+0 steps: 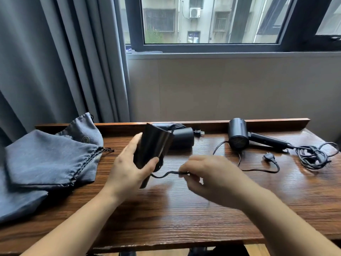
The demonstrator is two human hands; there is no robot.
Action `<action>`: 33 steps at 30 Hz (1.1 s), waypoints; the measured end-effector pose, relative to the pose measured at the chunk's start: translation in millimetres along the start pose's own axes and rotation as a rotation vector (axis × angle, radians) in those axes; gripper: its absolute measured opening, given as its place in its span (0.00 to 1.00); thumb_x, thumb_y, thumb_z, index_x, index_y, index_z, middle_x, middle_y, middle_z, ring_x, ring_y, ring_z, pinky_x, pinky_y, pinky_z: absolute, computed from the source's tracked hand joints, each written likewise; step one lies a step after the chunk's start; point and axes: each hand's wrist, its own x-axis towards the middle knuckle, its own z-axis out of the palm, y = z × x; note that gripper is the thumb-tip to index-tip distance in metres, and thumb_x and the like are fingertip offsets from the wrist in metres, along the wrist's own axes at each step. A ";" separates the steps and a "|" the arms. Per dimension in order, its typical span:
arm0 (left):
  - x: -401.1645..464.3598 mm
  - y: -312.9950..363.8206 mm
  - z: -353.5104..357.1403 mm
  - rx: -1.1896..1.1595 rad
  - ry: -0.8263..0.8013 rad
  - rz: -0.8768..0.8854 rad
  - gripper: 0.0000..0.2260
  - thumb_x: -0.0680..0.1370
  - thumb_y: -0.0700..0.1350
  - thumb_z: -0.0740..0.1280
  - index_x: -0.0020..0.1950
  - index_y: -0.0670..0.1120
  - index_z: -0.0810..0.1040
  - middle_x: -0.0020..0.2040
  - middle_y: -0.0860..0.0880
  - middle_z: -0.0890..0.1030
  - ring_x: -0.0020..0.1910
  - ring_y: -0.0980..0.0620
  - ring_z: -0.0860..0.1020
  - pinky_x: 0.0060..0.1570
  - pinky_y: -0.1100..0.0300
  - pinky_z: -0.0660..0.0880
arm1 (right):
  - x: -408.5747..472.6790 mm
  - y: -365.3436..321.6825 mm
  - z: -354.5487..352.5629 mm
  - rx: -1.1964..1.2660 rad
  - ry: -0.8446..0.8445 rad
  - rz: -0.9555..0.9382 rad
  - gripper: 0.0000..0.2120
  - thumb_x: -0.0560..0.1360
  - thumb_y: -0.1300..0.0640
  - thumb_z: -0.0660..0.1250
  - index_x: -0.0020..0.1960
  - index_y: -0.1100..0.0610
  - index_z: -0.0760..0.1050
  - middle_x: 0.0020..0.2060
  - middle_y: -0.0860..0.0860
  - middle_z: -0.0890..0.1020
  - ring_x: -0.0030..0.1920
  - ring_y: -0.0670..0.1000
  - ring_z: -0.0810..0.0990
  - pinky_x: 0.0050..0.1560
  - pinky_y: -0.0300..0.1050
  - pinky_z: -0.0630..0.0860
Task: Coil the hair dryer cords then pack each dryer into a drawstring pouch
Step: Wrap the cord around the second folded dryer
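Left hand [127, 169] grips a black hair dryer [154, 146] by its barrel, fingers and thumb wrapped round it, lifted off the wooden table [184, 218]. Right hand [208, 179], blurred, pinches the dryer's cord [166, 174] just right of that grip; cord sags between the two hands. Beyond the grip lies a second dryer [181, 138], cord apparently coiled already. Far right of the pinch, a third dryer [238, 133] with loose tangled cord [311, 154] and plug [269, 157]. Left of the grip, grey drawstring pouches [48, 159] piled.

Judgement: dryer body rigid, smooth, likely slick, so hold barrel or handle firmly. Cord thin, limp, springy; feed in loops, pinch near the coil.
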 end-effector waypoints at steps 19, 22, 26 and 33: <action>-13.2 19.9 -37.1 -1.206 -0.933 -0.249 0.23 0.85 0.50 0.53 0.72 0.33 0.66 0.62 0.31 0.77 0.59 0.36 0.78 0.60 0.46 0.74 | -6.6 72.3 29.3 0.247 0.267 0.207 0.14 0.78 0.37 0.58 0.48 0.44 0.76 0.33 0.36 0.75 0.37 0.38 0.75 0.37 0.43 0.72; -10.0 29.4 -29.4 -1.303 -0.650 -0.281 0.25 0.86 0.49 0.47 0.71 0.31 0.67 0.61 0.30 0.78 0.59 0.37 0.79 0.60 0.47 0.76 | -7.3 63.0 45.6 0.165 0.208 0.234 0.19 0.81 0.37 0.55 0.53 0.46 0.80 0.40 0.40 0.82 0.42 0.43 0.79 0.41 0.48 0.77; -4.6 44.5 -11.3 -1.302 -0.268 -0.349 0.22 0.80 0.53 0.56 0.52 0.44 0.86 0.48 0.43 0.85 0.45 0.49 0.85 0.45 0.58 0.82 | -6.3 44.2 61.9 0.162 0.197 0.265 0.20 0.81 0.39 0.53 0.55 0.48 0.79 0.43 0.44 0.84 0.44 0.48 0.81 0.43 0.50 0.77; 7.3 47.1 11.3 -1.259 0.126 -0.347 0.18 0.82 0.52 0.60 0.64 0.42 0.79 0.59 0.42 0.83 0.57 0.47 0.82 0.56 0.53 0.77 | -6.2 5.7 81.1 0.261 0.057 0.284 0.13 0.84 0.47 0.54 0.66 0.46 0.71 0.40 0.48 0.82 0.42 0.50 0.78 0.42 0.47 0.70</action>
